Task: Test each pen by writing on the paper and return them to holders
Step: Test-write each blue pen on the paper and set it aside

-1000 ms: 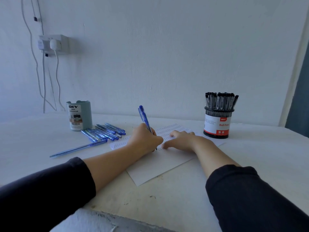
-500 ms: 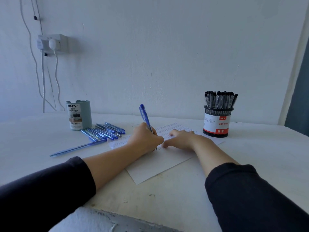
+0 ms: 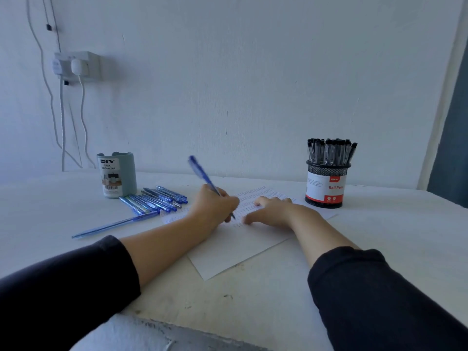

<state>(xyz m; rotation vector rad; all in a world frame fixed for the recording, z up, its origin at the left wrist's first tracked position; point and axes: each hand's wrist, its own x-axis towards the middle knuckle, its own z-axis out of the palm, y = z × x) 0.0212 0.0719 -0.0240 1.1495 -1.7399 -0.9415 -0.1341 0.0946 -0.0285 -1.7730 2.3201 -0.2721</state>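
Gripping a blue pen [image 3: 202,174], your left hand [image 3: 215,207] sets its tip on the paper [image 3: 240,249], barrel tilted up and away from you. Just right of that grip, your right hand [image 3: 274,211] lies flat on the sheet, fingers relaxed. Left of it lie loose blue pens [image 3: 157,200] beside the teal desk organizer [image 3: 116,174]; far right stands the mesh holder [image 3: 326,184] of black pens [image 3: 330,152].

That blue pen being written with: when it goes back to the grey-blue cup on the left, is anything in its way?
Nothing upright blocks the way. The left hand holds the blue pen on the paper. Between it and the grey-blue cup a bunch of loose blue pens lies flat on the table; the pen can pass above them.
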